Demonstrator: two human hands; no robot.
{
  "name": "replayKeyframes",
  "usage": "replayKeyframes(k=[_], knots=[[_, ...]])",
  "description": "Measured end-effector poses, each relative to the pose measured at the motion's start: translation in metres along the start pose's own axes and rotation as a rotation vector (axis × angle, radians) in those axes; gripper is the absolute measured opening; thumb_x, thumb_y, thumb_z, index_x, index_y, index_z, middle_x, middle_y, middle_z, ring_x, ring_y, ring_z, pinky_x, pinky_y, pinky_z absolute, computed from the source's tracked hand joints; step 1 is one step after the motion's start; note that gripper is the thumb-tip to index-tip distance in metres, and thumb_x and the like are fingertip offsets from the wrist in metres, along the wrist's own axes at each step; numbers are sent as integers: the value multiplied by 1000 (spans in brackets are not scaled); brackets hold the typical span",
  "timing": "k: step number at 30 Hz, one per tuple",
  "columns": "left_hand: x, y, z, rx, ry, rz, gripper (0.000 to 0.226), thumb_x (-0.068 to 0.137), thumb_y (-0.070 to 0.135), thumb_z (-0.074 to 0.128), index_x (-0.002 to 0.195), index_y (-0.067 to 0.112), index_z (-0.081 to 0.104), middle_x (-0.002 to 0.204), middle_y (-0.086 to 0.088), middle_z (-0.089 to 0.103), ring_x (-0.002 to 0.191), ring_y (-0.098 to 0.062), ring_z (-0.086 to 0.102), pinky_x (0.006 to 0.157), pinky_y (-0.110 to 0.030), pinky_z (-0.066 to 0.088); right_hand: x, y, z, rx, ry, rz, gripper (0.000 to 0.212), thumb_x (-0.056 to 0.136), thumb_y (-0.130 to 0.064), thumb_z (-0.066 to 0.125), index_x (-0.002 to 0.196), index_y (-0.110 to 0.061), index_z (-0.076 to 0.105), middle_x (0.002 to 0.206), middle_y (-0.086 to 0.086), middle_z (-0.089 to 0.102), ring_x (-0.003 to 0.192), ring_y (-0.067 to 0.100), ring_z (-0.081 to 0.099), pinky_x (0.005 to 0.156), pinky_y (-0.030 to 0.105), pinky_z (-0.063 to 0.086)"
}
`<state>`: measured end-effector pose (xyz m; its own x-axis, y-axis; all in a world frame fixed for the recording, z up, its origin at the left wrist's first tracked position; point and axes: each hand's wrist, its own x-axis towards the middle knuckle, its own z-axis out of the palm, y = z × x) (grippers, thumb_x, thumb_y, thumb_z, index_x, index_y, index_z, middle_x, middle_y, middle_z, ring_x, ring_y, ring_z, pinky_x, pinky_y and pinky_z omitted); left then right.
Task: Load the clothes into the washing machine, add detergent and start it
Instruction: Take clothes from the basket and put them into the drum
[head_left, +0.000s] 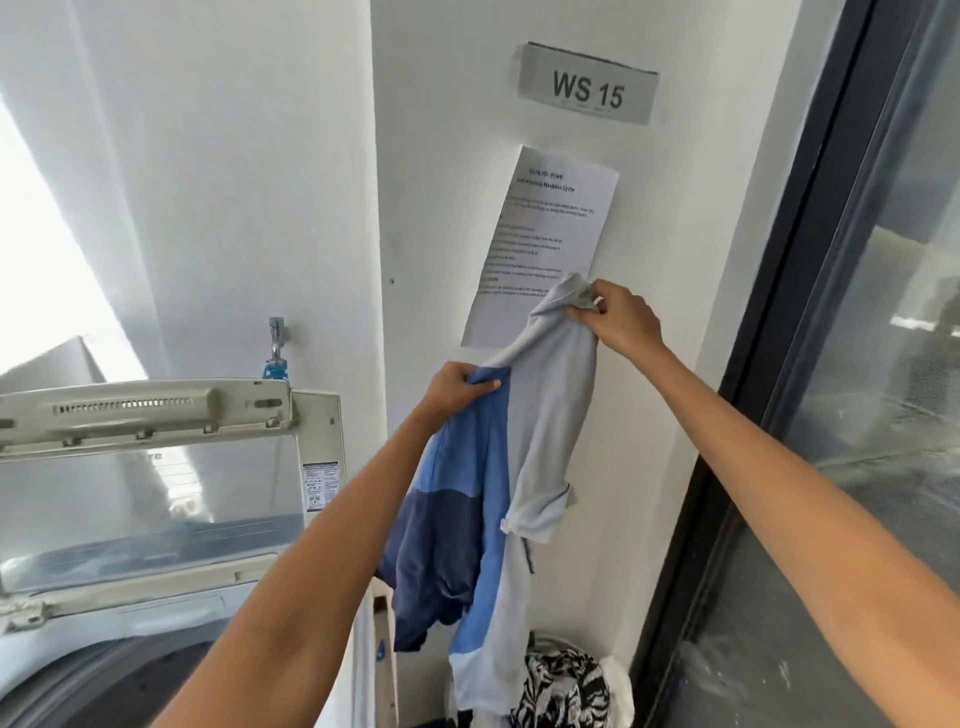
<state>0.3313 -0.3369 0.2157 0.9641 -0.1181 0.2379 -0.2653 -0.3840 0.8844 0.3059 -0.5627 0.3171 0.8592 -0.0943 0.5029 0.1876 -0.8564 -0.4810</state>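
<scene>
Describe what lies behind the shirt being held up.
Behind the shirt are the white wall and the printed sheet, whose lower right corner the cloth covers. Whatever is printed there cannot be seen.

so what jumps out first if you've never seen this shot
A blue and grey garment held up mid-frame, the left hand gripping its blue part and the right hand pinching the grey top. Behind on the wall, a WS 15 sign; lower left, the washing machine's raised lid.
</scene>
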Motion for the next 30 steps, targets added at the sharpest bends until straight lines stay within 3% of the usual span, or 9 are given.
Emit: replayKeyframes(k=[5, 10, 13, 16, 18, 21, 23, 27, 30], knots=[[-1, 6, -9, 403, 186, -80, 26, 83, 29, 67, 67, 12, 55, 68, -3, 54, 70, -22, 53, 58, -29, 40, -15, -32, 7, 533, -196, 205, 32, 87, -16, 60, 116, -9, 47, 93, 11, 60, 63, 19, 61, 48, 28, 54], [-25, 4, 9, -382, 238, -200, 12, 85, 21, 49, 94, 16, 44, 76, -8, 57, 63, -23, 55, 59, -26, 54, -21, -87, 25, 944, -383, 217, 35, 87, 2, 59, 119, -8, 49, 89, 10, 61, 67, 21, 65, 56, 29, 60], [-38, -3, 13, -604, 145, -125, 44, 83, 59, 47, 99, 19, 49, 91, -10, 51, 81, -23, 47, 64, -29, 45, -19, -89, 45, 1122, -292, 336, 33, 87, 7, 57, 119, 0, 53, 90, 13, 61, 71, 22, 65, 52, 27, 58], [-51, -18, 11, -230, 57, -101, 70, 83, 61, 56, 132, 14, 36, 120, -16, 53, 111, -29, 53, 96, -42, 44, -18, -82, 62, 1338, -88, 474, 21, 87, 10, 55, 106, 0, 55, 81, 12, 59, 67, 22, 62, 64, 32, 60], [-51, -34, 9, 234, -1, -78, 53, 85, 44, 63, 127, 18, 42, 111, -9, 60, 105, -29, 58, 88, -39, 48, -14, -69, 69, 1414, 57, 530, 21, 87, 8, 56, 106, -1, 56, 87, 13, 61, 67, 22, 64, 75, 37, 59], [-50, -45, 1, 341, 96, -61, 24, 90, 35, 58, 75, 17, 58, 72, -6, 63, 87, -35, 65, 62, -30, 41, -1, -29, 65, 1135, 123, 510, 30, 88, -3, 59, 118, -2, 56, 100, 17, 65, 56, 18, 66, 56, 29, 59], [-48, -43, -4, 380, 155, -36, 24, 92, 34, 56, 83, 15, 68, 84, -9, 69, 91, -29, 64, 65, -28, 39, 4, 5, 56, 648, -52, 385, 33, 86, -9, 59, 119, -5, 56, 100, 20, 68, 49, 18, 64, 48, 28, 56], [-40, -27, 8, 439, 199, -3, 25, 93, 34, 52, 107, 25, 70, 107, 0, 71, 100, -21, 63, 76, -29, 45, -4, 32, 43, -71, -614, 130, 55, 85, -12, 65, 135, -9, 42, 120, 22, 51, 90, 32, 61, 73, 40, 57], [-33, -18, 24, 366, 214, -41, 24, 92, 31, 50, 103, 26, 71, 106, 0, 70, 100, -22, 63, 75, -28, 44, -20, 18, 50, -276, -648, -249, 87, 80, -33, 74, 148, -18, 23, 149, 10, 21, 137, 29, 28, 111, 40, 31]])
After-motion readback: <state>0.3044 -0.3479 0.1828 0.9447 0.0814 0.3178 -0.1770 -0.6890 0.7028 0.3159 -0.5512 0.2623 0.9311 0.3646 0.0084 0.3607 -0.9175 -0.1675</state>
